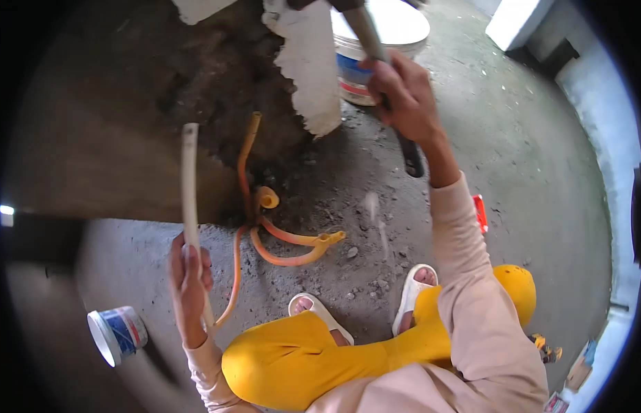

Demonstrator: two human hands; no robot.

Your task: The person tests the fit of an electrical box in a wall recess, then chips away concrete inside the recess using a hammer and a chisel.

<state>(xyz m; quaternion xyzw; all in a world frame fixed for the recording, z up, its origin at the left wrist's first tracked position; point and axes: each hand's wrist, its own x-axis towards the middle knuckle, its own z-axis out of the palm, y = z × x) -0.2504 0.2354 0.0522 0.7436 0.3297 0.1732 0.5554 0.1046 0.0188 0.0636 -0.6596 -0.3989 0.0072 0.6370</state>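
Note:
My left hand (190,282) is closed round the lower part of a white pipe (190,179), which stands nearly upright before the rough wall. Raised at the upper right, my right hand (403,93) grips the handle of a hammer (367,33); its head is partly cut off by the top edge of the view. Several orange pipes (286,260) come out of the floor at the wall's foot, to the right of my left hand. One orange pipe (248,148) rises up along the wall.
Behind my right hand stands a large white bucket (351,65). A smaller bucket (121,334) lies tipped at the lower left. Rubble covers the floor (362,275) around my sandals. A red object (480,213) is beside my right forearm, and a yellow-black tool (546,350) lies at lower right.

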